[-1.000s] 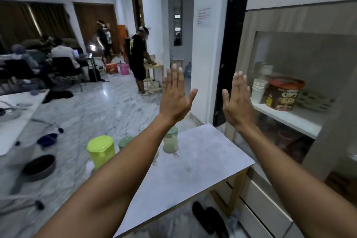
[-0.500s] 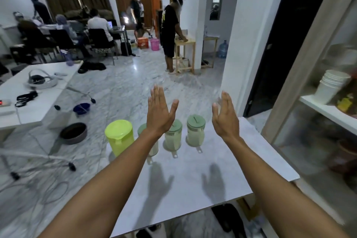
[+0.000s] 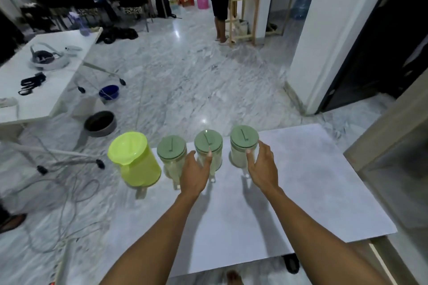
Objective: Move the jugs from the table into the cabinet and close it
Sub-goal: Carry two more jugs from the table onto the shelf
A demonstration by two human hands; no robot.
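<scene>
Jugs: four stand in a row along the far edge of the table (image 3: 301,192): a lime jug (image 3: 135,161) at the left, then three clear jugs with sage-green lids, the left clear jug (image 3: 171,157), the middle clear jug (image 3: 208,148) and the right clear jug (image 3: 243,146). None has left the table.
Left hand (image 3: 194,173): curled round the near side of the middle clear jug, fingers and thumb touching its wall; the grip looks only half closed, not yet a firm hold.
Right hand (image 3: 262,166): wrapped against the right side of the right clear jug, thumb on its front; likewise touching, not clearly clamped.
Change: a second ago both hands were raised flat and open in front of the cabinet; half a second ago they hovered open above the row. Now they are down on two jugs, and the view has swung from the shelves to the table.
Meaning: the pick-up is starting, one jug per hand.
Cabinet (image 3: 393,157): only its frame shows at the right edge.
Remaining: all four jugs, then the door.
</scene>
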